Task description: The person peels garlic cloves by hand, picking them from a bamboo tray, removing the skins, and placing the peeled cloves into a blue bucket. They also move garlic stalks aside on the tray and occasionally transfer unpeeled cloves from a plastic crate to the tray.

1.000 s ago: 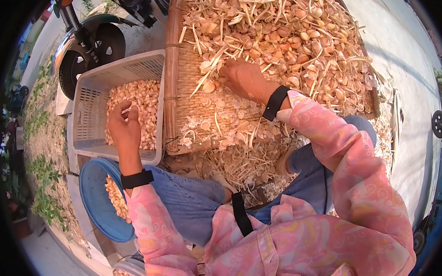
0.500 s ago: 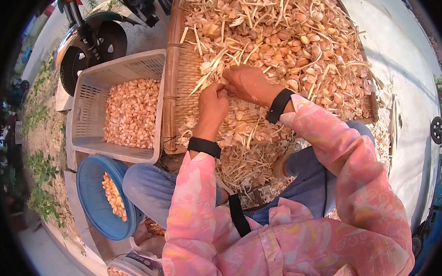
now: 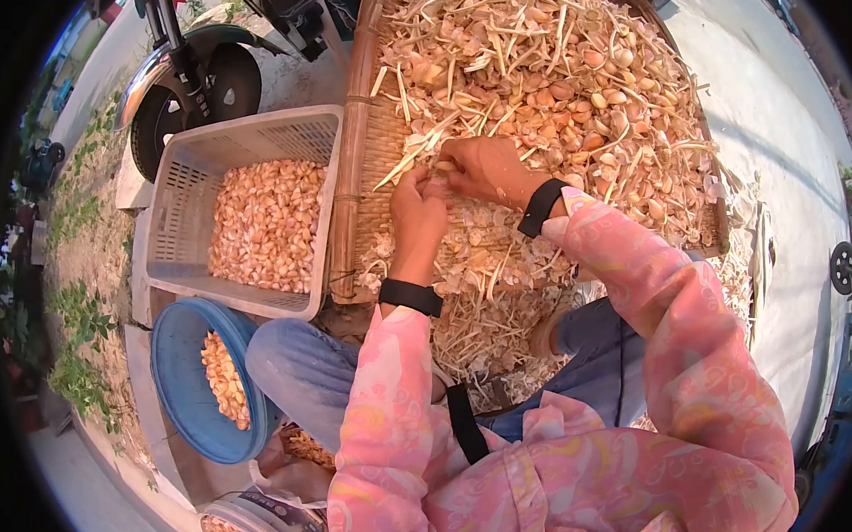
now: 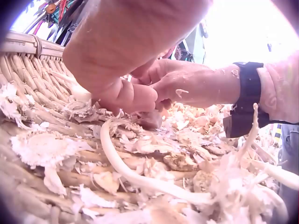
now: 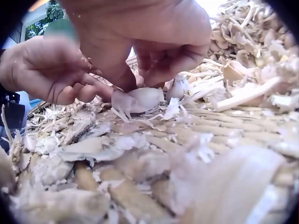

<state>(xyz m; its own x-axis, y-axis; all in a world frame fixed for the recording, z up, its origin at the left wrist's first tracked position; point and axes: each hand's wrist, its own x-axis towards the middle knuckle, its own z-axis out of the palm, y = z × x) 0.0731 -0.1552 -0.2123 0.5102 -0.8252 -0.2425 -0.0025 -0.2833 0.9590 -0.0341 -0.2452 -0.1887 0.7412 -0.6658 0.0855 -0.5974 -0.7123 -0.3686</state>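
Observation:
Both hands meet over the left part of a woven tray (image 3: pixel 369 164) heaped with garlic. The left hand (image 3: pixel 418 214) and the right hand (image 3: pixel 491 171) work fingertip to fingertip on a garlic clove. From the right wrist view, a pale peeled-looking clove (image 5: pixel 148 98) shows right at the fingertips, with a purplish skin-covered piece (image 5: pixel 124 101) against it. Curled fingers of the left hand (image 4: pixel 126 95) partly hide the right hand (image 4: pixel 187 85) in the left wrist view. Garlic skins and long dry stems (image 3: pixel 412 157) lie around the fingers.
Left of the tray stands a plastic crate (image 3: pixel 158 230) holding many cloves. Below it a blue bucket (image 3: pixel 179 372) holds more cloves, and another tub (image 3: pixel 266 520) sits near the left knee. A wheel (image 3: pixel 233 84) stands behind the crate. Skins and stems litter the ground (image 3: pixel 505 329).
The left hand has moved from over the crate rightward to the tray, joining the right hand at the garlic. The right hand has stayed over the same part of the tray.

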